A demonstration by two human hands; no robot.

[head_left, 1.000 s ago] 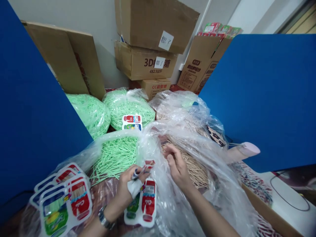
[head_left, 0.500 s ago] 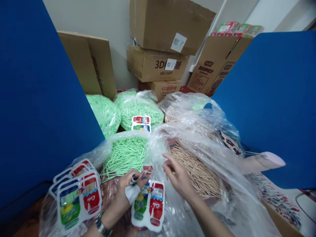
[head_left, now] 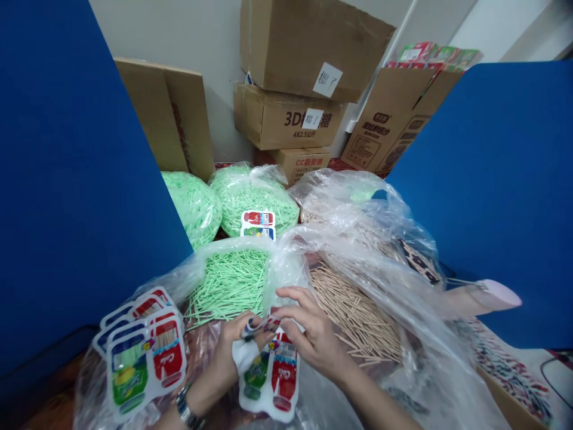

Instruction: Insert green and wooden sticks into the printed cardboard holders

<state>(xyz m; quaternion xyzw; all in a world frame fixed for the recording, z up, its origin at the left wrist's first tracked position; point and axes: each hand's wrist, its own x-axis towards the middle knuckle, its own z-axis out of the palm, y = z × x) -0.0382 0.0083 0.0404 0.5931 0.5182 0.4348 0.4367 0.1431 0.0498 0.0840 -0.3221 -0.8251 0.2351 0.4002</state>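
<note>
My left hand (head_left: pixel 239 345) is closed around a curled printed packet (head_left: pixel 268 324), whose red-printed edge points right. White material shows under the fingers. Over that edge reaches my right hand (head_left: pixel 313 334), its fingers bent but apart; the fingertips are at the packet, and I cannot tell whether they touch it. Below both hands lies a flat bottle-shaped twin packet (head_left: pixel 285 382), with a red cola side and a green lemon side. More such twin packets (head_left: pixel 145 364) overlap in a pile at the left, with sticks showing through their clear windows.
Pale green sticks (head_left: pixel 233 283) fill an open plastic bag ahead; brown sticks (head_left: pixel 358 310) fill another at right. Tied bags of green sticks (head_left: pixel 250 191) stand behind, one with a twin packet (head_left: pixel 258 218) on it. Cardboard boxes (head_left: pixel 290 116) are stacked farther back, between blue panels (head_left: pixel 487 197).
My right hand has moved left, from over the bag edge to the packet in my left hand. The left hand keeps its hold. The view has shifted slightly.
</note>
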